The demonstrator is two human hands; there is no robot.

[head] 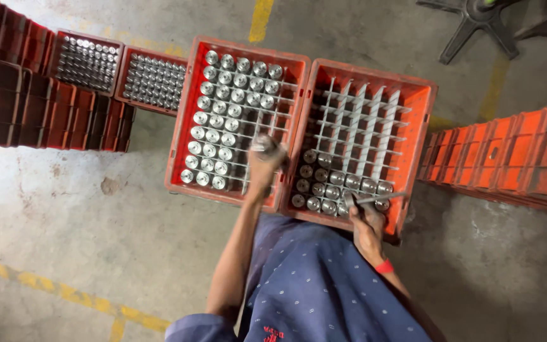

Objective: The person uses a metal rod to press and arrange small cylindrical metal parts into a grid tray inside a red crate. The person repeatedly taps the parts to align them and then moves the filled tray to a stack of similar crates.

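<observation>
Over red crates [295, 69], left hand [265, 166] fingers grip a metal cylinder [261, 144] (raised).

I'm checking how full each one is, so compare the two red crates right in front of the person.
The left crate holds far more metal cylinders than the right crate, which has only a few rows at its near end. The left crate's bare divider cells lie along its right side; the right crate's fill its far part. The left hand holds a cylinder over the left crate; the right hand rests at the right crate's near edge. Both are red with pale divider grids.
</observation>
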